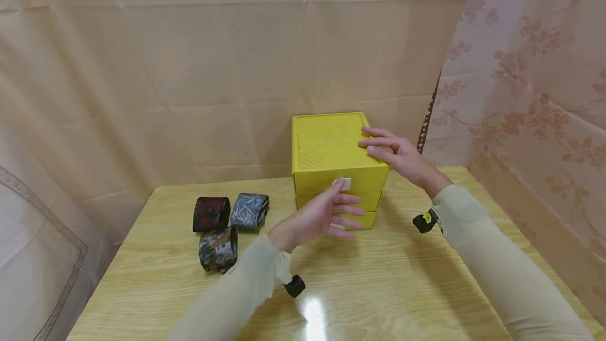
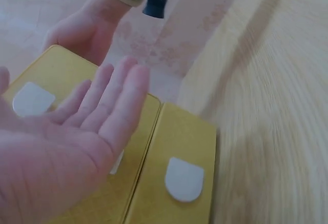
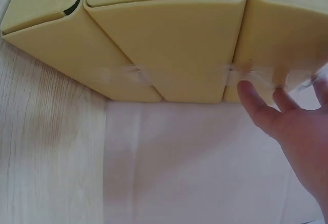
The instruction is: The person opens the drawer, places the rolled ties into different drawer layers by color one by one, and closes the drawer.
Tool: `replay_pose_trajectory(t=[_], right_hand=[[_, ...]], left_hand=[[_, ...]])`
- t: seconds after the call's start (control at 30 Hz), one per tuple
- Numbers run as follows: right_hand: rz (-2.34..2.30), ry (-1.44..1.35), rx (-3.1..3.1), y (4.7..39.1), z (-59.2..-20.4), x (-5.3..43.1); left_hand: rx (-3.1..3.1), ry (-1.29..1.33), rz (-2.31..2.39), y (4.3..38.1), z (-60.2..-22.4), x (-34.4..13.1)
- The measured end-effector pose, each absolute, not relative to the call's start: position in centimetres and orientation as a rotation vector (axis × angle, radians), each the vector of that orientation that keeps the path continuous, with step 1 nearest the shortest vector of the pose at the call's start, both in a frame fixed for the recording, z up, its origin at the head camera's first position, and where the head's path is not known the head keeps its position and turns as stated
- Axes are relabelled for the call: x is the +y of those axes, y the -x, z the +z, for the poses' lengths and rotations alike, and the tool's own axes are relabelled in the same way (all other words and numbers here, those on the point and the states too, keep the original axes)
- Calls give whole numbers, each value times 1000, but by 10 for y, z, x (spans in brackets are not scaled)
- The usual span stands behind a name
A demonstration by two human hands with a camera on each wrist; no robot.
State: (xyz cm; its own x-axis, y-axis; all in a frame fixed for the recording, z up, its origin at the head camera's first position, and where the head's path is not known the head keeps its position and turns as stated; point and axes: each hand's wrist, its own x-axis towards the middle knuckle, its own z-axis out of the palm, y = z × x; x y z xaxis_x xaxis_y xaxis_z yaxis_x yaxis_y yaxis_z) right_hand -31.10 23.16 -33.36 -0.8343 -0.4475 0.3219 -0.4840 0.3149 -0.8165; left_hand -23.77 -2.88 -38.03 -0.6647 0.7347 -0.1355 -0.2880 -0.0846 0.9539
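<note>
A yellow drawer box (image 1: pixel 331 141) with three stacked drawers stands at the back of the table. White tabs mark the drawer fronts; one tab (image 2: pixel 184 179) shows fully on the lowest drawer in the left wrist view. My left hand (image 1: pixel 326 214) is in front of the drawers, fingers straight and spread, its thumb overlapping the top tab (image 1: pixel 343 183) in the head view. My right hand (image 1: pixel 402 157) lies at the box's top right edge with fingers extended over it. Nothing is held in either palm.
Left of the box lie three rolled patterned fabric strips, like neckties: a dark red one (image 1: pixel 211 213), a grey leaf-print one (image 1: pixel 250 210) and a dark mottled one (image 1: pixel 218 249). Clear tape (image 3: pixel 120 74) runs along the box's side. A beige curtain (image 1: pixel 213 67) hangs behind the table (image 1: pixel 379 288).
</note>
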Motion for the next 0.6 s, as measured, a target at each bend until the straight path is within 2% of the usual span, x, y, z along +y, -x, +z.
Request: replay_pose_trajectory(t=[0.2,0.6], right_hand=[[1683,-886,-2424,316,-342,229],[1974,-818,-2071,314,-362,213]], left_hand=[[1367,-349,1948,244,-382,-23],[1531,-263,2025,237,-383,-1]])
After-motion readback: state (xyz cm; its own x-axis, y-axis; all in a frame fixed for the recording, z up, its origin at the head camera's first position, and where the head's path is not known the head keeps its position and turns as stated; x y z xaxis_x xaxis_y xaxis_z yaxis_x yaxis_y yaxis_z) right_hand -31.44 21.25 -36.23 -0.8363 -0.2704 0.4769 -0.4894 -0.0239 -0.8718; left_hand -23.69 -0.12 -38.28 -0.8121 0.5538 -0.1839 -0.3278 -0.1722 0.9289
